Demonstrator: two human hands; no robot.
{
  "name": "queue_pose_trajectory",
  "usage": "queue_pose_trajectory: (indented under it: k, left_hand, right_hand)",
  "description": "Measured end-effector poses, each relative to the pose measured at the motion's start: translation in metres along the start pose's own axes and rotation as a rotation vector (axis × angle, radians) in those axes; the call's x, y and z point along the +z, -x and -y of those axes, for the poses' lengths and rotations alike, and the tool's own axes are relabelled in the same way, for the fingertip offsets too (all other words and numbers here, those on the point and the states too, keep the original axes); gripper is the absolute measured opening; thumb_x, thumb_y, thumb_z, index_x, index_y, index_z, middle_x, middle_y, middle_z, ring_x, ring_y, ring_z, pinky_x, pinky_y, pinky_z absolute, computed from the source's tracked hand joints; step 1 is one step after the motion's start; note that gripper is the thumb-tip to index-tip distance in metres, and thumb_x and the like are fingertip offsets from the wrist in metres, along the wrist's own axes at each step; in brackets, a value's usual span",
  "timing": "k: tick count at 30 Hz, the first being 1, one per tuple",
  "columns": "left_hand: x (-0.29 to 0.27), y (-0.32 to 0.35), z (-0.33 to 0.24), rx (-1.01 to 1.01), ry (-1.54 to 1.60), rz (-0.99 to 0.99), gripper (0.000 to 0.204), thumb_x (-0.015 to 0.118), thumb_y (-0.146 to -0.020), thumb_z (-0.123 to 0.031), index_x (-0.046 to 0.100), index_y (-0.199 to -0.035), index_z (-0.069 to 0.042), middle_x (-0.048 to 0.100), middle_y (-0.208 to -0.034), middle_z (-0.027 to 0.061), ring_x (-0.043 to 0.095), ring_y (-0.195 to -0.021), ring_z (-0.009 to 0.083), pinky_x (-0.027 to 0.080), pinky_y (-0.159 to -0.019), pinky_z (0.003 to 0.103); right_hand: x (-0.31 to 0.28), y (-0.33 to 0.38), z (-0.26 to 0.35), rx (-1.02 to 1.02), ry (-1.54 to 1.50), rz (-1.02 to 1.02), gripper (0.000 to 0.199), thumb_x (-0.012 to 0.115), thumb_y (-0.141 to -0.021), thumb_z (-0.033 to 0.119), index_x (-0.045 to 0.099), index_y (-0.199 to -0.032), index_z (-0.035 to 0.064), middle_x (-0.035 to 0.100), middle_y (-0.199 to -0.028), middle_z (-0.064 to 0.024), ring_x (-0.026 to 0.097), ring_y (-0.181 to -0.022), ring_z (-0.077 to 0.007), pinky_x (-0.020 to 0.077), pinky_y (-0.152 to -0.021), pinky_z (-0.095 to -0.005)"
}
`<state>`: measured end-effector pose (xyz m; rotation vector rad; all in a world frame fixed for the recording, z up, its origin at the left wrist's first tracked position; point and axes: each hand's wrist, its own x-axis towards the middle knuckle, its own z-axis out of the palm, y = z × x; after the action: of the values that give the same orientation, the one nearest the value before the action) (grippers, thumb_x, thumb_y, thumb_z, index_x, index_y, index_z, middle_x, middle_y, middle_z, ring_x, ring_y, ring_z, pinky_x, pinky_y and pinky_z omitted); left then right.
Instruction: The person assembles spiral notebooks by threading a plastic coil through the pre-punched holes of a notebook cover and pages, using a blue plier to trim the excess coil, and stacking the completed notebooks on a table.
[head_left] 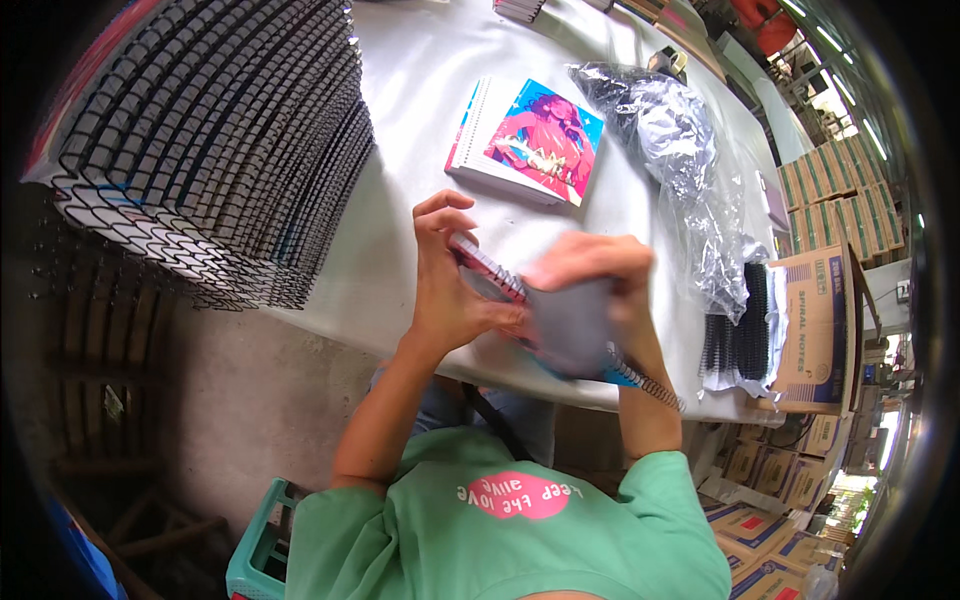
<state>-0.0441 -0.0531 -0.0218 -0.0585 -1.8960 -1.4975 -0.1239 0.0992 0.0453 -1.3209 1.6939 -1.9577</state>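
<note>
My left hand grips one end of a notebook above the table's near edge, thumb on the near side and fingers curled behind. Along its spine runs a dark spiral wire coil, whose loose end sticks out past the notebook toward my right forearm. My right hand, smeared by motion, is closed round a grey rounded piece lying against the spine. That piece hides much of the notebook, and its kind cannot be made out. Just beyond, a small stack of notebooks with pink and blue illustrated covers and punched edges lies flat.
A tall stack of coil-bound notebooks rises at the left table edge. Right of me lie a clear plastic bag, dark wire coils and a cardboard box. A teal plastic stool stands at lower left.
</note>
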Motion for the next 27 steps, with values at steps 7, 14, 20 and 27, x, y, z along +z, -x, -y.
queue_pose_trajectory:
  k: [7,14,20,27]
  left_hand:
    - [0.003,-0.002,0.006,-0.218,0.175,-0.033,0.097,0.093,-0.032,-0.037,0.027,-0.096,-0.009,0.031,-0.107,0.0078,0.039,-0.080,0.0106,0.040,-0.074,0.026]
    - [-0.002,0.000,-0.004,0.038,-0.130,0.077,0.099,0.091,-0.033,-0.042,0.027,-0.100,-0.008,0.028,-0.108,0.0068,0.039,-0.088,0.0124,0.039,-0.080,0.028]
    - [0.001,0.004,-0.005,-0.155,0.343,-0.005,0.057,0.085,-0.059,-0.020,0.040,-0.090,-0.004,0.040,-0.091,0.0043,0.043,-0.084,0.0124,0.040,-0.071,0.024]
    - [-0.014,0.007,-0.026,-0.215,0.344,-0.167,0.017,0.075,-0.070,-0.002,0.064,-0.082,-0.002,0.053,-0.073,0.0000,0.046,-0.065,0.0067,0.038,-0.059,0.019]
  right_hand:
    - [0.010,-0.012,0.001,0.047,0.357,0.110,0.028,0.059,-0.062,-0.011,0.069,-0.086,0.0007,0.069,-0.083,-0.0079,0.063,-0.070,-0.0111,0.0502,-0.064,-0.0244]
    - [0.007,-0.018,-0.011,0.267,0.369,0.046,0.020,0.063,-0.061,-0.003,0.068,-0.081,0.0013,0.066,-0.076,-0.0132,0.063,-0.066,-0.0146,0.0481,-0.059,-0.0258]
    - [-0.069,0.052,-0.040,0.419,1.272,-0.193,0.038,0.062,-0.070,0.007,0.062,-0.108,0.0093,0.062,-0.107,-0.0111,0.056,-0.101,-0.0269,0.0439,-0.089,-0.0371]
    - [-0.006,0.190,0.000,0.937,1.466,-0.267,0.075,0.049,-0.083,0.056,0.030,-0.139,0.0113,0.033,-0.140,-0.0156,0.025,-0.131,-0.0359,0.0169,-0.101,-0.0608]
